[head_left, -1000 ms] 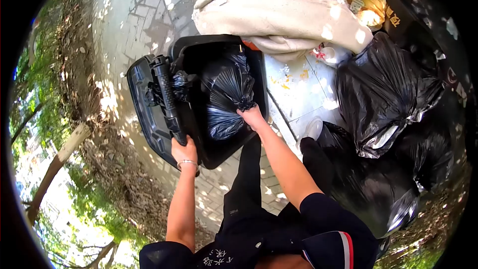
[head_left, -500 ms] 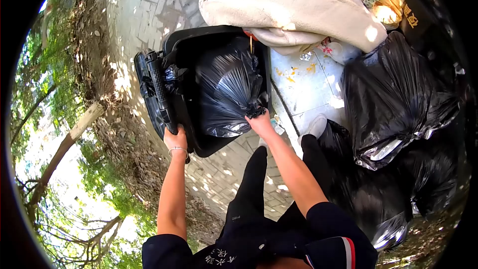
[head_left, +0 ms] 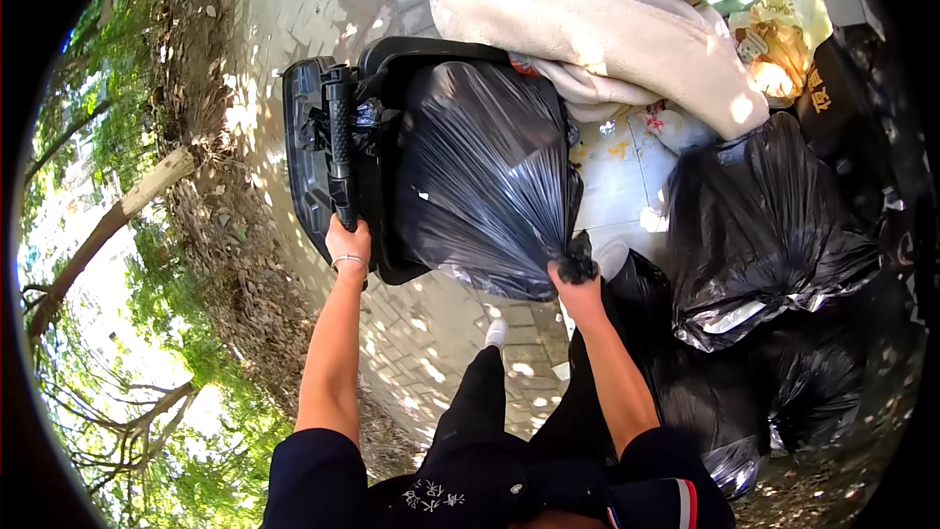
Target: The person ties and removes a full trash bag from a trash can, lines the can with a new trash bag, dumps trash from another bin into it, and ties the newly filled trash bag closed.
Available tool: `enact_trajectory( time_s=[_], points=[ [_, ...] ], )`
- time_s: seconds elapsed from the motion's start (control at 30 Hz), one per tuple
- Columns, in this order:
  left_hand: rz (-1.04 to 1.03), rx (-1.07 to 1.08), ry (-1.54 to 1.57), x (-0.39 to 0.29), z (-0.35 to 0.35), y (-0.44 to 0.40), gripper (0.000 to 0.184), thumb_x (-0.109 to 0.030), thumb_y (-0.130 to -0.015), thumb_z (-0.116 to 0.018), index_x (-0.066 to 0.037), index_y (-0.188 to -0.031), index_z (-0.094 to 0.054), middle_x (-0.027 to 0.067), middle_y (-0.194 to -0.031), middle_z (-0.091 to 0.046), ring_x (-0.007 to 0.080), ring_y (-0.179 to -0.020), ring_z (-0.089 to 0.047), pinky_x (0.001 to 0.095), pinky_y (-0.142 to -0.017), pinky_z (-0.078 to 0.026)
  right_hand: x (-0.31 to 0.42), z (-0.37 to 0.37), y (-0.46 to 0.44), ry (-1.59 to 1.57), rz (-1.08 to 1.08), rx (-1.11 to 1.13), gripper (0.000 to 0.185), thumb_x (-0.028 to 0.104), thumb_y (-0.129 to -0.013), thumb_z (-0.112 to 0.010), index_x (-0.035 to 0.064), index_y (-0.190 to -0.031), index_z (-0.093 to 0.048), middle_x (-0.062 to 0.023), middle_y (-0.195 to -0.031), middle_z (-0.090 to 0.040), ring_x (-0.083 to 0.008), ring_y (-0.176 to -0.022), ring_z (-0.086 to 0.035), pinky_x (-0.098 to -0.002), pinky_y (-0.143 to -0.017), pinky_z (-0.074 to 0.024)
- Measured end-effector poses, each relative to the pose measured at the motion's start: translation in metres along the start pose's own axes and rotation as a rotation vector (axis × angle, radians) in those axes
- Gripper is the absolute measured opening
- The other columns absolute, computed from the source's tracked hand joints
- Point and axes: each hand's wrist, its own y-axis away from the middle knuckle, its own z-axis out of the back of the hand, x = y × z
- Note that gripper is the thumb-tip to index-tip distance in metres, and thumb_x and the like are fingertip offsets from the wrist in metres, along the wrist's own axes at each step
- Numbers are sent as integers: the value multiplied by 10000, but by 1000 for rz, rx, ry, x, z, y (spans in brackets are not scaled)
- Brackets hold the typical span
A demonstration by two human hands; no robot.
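Note:
My left hand [head_left: 350, 243] is wrapped round the lower end of the handle bar [head_left: 339, 137] of a black wheeled bin [head_left: 392, 59]. My right hand [head_left: 576, 284] grips the gathered neck of a full black garbage bag [head_left: 480, 167]. The bag bulges over the bin's opening and hides most of its inside; whether its far part still rests in the bin cannot be told. A small crumpled piece of black plastic [head_left: 372, 116] lies between the handle and the bin's rim.
Several full black bags [head_left: 774, 225] stand at the right. A beige blanket [head_left: 597, 29] is heaped on pale tiles [head_left: 627, 171], beside a yellow plastic bag [head_left: 783, 34]. Brick paving [head_left: 411, 323] runs under my feet. Leaf litter and a tree trunk [head_left: 157, 181] are at the left.
The bag in my right hand has come up and toward the right, now covering the bin's opening. My left hand has stayed on the handle bar.

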Motion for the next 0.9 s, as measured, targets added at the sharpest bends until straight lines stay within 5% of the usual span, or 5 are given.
enact_trajectory(
  time_s=[0.1, 0.17, 0.27, 0.37, 0.9],
  points=[
    [-14, 26, -9, 5, 1, 5, 190, -144, -652, -557, -6, -773, -510, 203, -710, -558, 368, -703, -535, 397, -610, -423, 10, 17, 34, -37, 100, -272, 176, 123, -660, -641, 14, -650, -504, -18, -599, -502, -120, -571, -475, -282, -541, -382],
    [10, 61, -15, 9, 2, 6, 199, -144, -653, -551, -8, -793, -512, 205, -727, -559, 369, -718, -533, 399, -624, -424, 48, 35, 63, -241, -172, -309, 205, 119, -659, -653, 20, -736, -492, -17, -679, -500, -115, -641, -474, -273, -583, -387],
    [28, 99, -19, 11, 2, 6, 211, -143, -648, -551, -8, -805, -508, 209, -745, -559, 372, -733, -531, 403, -641, -423, 68, 54, 99, -226, -166, -283, 273, 91, -657, -651, 14, -852, -477, -23, -777, -491, -123, -717, -460, -259, -659, -385],
    [49, 133, -46, 9, 4, 5, 243, -146, -641, -559, -10, -833, -498, 214, -763, -557, 372, -757, -529, 401, -672, -427, 85, 61, 136, -309, -194, -474, 228, 103, -665, -640, -19, -786, -490, -68, -770, -552, -166, -717, -522, -294, -652, -400],
    [272, 380, -81, -9, 13, -5, 292, -125, -659, -559, -38, -929, -492, 185, -934, -547, 302, -909, -519, 351, -779, -423, 165, 126, 284, -120, -230, -645, 323, 82, -671, -632, -8, -924, -454, -35, -840, -456, -127, -756, -429, -246, -681, -366]
  ],
)
